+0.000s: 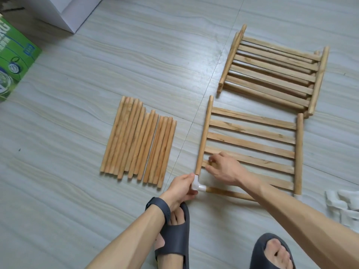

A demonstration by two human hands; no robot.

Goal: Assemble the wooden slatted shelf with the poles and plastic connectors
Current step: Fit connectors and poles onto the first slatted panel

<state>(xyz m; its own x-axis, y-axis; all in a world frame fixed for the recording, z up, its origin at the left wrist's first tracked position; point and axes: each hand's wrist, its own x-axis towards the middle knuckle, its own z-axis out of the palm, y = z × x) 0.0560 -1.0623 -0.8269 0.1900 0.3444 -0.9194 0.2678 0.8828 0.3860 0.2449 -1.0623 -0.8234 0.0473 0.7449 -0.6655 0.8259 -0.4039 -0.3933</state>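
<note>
A wooden slatted shelf panel [252, 140] lies flat on the floor in front of me. A white plastic connector [197, 184] sits on the near end of its left rail, and a wooden pole [229, 193] runs from the connector to the right along the panel's near edge. My left hand [181, 188] grips the connector. My right hand [223, 167] rests on the panel's near-left slats, its fingers curled on a slat. Several loose poles [138, 140] lie side by side to the left.
A stack of further slatted panels [272, 74] lies behind the near one. White plastic connectors [343, 206] are heaped at the right edge. A green carton [13, 59] and a white box [68, 12] stand at the far left. My sandalled feet [174, 235] are close below.
</note>
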